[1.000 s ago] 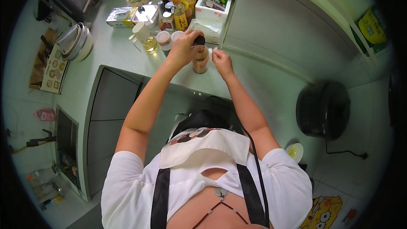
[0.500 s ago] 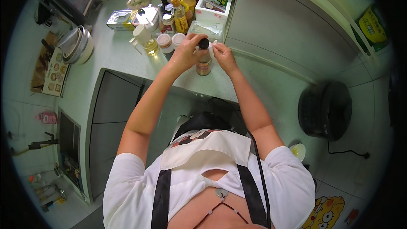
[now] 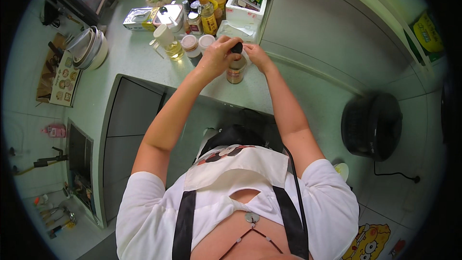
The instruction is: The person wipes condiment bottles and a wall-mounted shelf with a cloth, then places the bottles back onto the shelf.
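A clear glass bottle [image 3: 235,74] with pale brown contents stands on the counter in front of me. My left hand [image 3: 216,58] is closed round its black cap [image 3: 237,47], which tilts to the right above the bottle. Whether the cap has come fully off the neck cannot be made out. My right hand [image 3: 259,58] is closed just right of the cap, its fingertips partly hidden. A whitish bit shows by those fingertips, too small to name. Two lidded jars [image 3: 190,43] stand left of my left hand, beside an oil jug [image 3: 169,43].
Sauce bottles [image 3: 208,19] and a white bin of packets [image 3: 245,12] crowd the back of the counter [image 3: 139,62]. Nested bowls [image 3: 91,50] sit far left, near a sink [image 3: 79,154]. A black round appliance [image 3: 371,125] stands at right with a cord.
The black cap has tipped from upright to a rightward tilt in my left hand. The white scrap by my right fingers shows less. The whole view has shifted slightly.
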The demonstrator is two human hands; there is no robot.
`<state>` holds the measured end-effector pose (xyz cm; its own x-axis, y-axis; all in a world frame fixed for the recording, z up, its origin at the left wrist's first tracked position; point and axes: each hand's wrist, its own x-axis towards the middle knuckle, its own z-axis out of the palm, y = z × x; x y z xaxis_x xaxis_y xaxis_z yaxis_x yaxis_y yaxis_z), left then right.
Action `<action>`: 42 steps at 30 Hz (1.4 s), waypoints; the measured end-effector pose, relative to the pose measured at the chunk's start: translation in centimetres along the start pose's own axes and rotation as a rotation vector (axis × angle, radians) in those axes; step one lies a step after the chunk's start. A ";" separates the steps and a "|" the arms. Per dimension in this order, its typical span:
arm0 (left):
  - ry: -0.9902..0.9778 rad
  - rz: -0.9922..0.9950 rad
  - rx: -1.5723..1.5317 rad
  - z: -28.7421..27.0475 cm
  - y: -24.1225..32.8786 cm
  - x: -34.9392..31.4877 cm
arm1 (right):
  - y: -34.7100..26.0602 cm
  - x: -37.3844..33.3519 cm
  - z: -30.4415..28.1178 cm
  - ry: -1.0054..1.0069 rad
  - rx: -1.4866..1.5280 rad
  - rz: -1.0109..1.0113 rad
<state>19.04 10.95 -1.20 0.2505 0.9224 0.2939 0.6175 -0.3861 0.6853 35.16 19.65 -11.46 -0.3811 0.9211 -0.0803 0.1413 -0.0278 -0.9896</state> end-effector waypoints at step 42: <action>-0.012 0.103 0.215 2.0 -0.4 1.5 | 1.3 -9.7 7.2 0.778 -0.271 -0.415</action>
<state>20.67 12.47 -2.36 0.3283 0.8790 0.3459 0.7325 -0.4681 0.4943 32.49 7.87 -12.85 0.2585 0.8411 0.4751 0.3772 0.3649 -0.8512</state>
